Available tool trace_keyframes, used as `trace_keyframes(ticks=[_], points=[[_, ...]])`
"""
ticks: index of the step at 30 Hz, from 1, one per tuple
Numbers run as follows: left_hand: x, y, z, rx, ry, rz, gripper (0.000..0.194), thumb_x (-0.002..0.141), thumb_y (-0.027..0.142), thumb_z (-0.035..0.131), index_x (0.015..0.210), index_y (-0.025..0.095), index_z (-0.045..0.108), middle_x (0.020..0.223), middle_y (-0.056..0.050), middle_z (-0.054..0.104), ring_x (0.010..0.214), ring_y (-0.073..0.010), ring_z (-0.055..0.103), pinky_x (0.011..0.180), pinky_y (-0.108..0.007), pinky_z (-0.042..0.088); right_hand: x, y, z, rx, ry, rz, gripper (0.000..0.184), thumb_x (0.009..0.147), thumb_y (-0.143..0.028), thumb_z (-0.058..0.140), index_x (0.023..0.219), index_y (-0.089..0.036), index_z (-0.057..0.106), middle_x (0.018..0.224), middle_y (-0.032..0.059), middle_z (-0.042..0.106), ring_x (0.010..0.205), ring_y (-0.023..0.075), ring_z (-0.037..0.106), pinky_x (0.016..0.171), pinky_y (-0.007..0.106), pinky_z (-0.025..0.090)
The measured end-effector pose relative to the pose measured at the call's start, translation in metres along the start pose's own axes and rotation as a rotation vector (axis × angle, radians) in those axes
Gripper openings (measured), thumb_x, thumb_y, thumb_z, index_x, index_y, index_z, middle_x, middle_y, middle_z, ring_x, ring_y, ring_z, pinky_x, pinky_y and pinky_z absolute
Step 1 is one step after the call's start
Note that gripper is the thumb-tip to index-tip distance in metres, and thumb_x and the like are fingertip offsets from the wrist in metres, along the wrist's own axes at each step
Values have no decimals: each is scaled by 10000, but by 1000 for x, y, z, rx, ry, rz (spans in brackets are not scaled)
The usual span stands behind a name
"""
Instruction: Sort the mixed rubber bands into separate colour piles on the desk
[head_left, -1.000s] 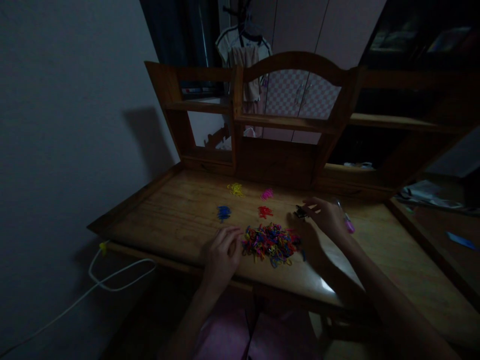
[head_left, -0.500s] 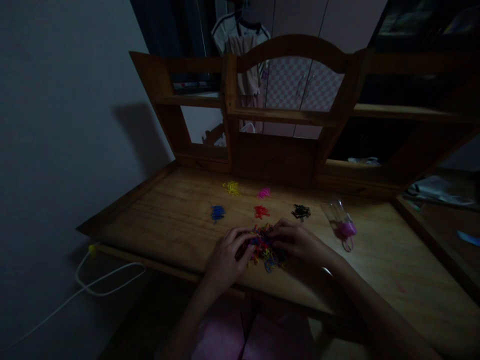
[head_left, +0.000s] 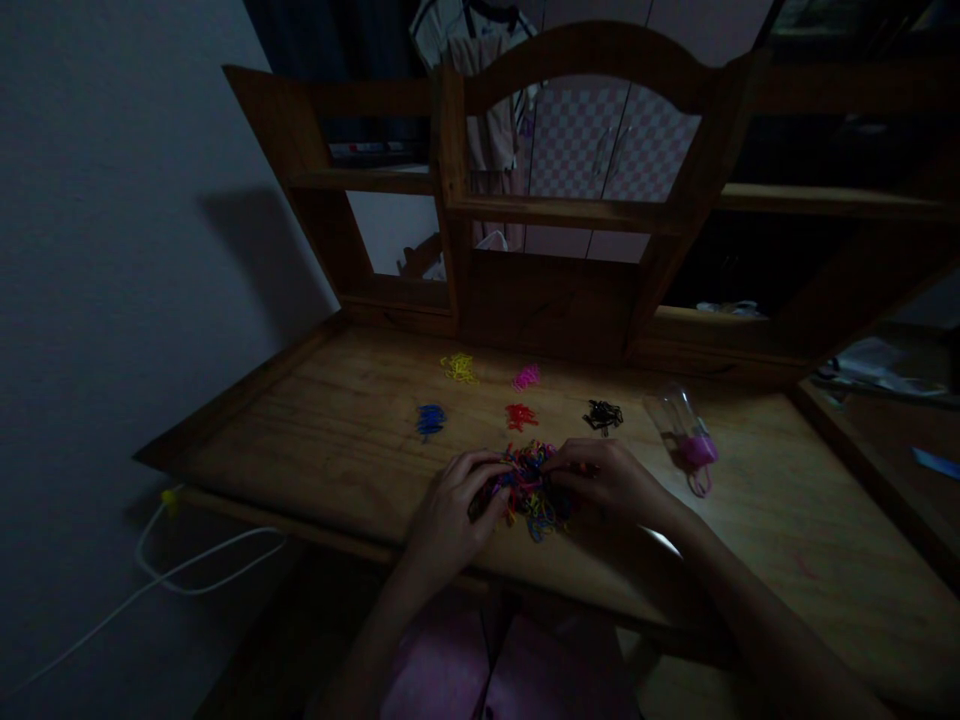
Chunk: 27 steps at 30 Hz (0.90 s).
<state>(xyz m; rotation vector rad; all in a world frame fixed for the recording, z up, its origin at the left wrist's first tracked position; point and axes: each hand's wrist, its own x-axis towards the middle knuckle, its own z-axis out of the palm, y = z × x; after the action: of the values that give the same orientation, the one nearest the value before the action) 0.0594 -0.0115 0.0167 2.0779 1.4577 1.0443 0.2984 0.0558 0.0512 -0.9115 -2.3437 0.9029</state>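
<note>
A mixed heap of small, thin, looped coloured pieces [head_left: 536, 500], too small and dark to name surely, lies near the desk's front edge. Curved around its left side is my left hand [head_left: 454, 505], thumb and fingers apart and touching the heap. My right hand [head_left: 604, 480] reaches in from the right with its fingertips pinched together at the heap; what they hold is hidden. Beyond the hands lie single-colour piles: blue [head_left: 430, 420], red [head_left: 520, 416], black [head_left: 604, 415], yellow [head_left: 458, 368] and pink [head_left: 526, 377].
A clear container with a pink lid and loop [head_left: 694, 440] lies on the wooden desk [head_left: 300, 420] at the right. Wooden shelves [head_left: 562, 212] rise along the back. A white cable [head_left: 202, 585] hangs off the left edge.
The view has tilted slightly downward. My right hand has shifted slightly over the heap's right side; my left hand stays about where it was. The sorted piles look unchanged.
</note>
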Motion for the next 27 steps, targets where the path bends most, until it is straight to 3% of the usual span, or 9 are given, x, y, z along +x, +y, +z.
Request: trace_keyframes(ticks=[6,10,12,14,20,24,27], points=[[0,1,-1,-23,17,13,254,898,250,546,1133,285,638,1187,-59,595,1152,-226,546,1002,-401,456,0,0,-15,29,65,71,205,867,-378,624,941,-218,729,829,30,706,688,144,607,602,255,442],[0,2,-1,-16,23,-4,249,899,253,549,1130,284,637,1196,-50,593,1153,-217,549,1011,-389,453,-1,15,-33,-13,327,143,266,860,-428,610,935,-201,726,892,60,724,750,170,645,639,271,476],[-1,2,-1,-16,25,-8,248,902,255,547,1132,283,636,1198,-49,592,1150,-214,550,1006,-383,458,-3,28,-41,-138,483,207,274,847,-434,616,924,-195,728,848,60,728,684,168,638,591,269,462],[-1,1,-1,-17,29,-9,252,902,255,546,1137,282,632,1202,-49,591,1152,-214,549,1004,-379,459,-5,40,-46,-305,560,277,246,829,-417,631,883,-201,734,790,48,726,614,162,616,555,270,438],[-2,1,-3,-17,50,-11,274,896,241,551,1158,284,617,1204,-48,591,1149,-215,553,1007,-382,456,-7,53,-44,-498,558,370,220,847,-345,590,952,-218,735,821,49,723,621,173,620,609,295,453],[-1,0,-3,-14,88,-30,275,899,217,535,1154,282,615,1178,-50,606,1124,-212,569,988,-374,468,-4,38,-38,-476,559,223,224,887,-323,550,985,-210,717,924,71,698,665,167,603,643,302,454],[0,-3,-1,22,138,-47,250,894,212,537,1118,276,627,1149,-46,618,1111,-213,575,1009,-391,452,1,24,-23,-301,398,91,222,905,-328,546,1022,-220,701,967,68,670,698,157,594,610,278,458]])
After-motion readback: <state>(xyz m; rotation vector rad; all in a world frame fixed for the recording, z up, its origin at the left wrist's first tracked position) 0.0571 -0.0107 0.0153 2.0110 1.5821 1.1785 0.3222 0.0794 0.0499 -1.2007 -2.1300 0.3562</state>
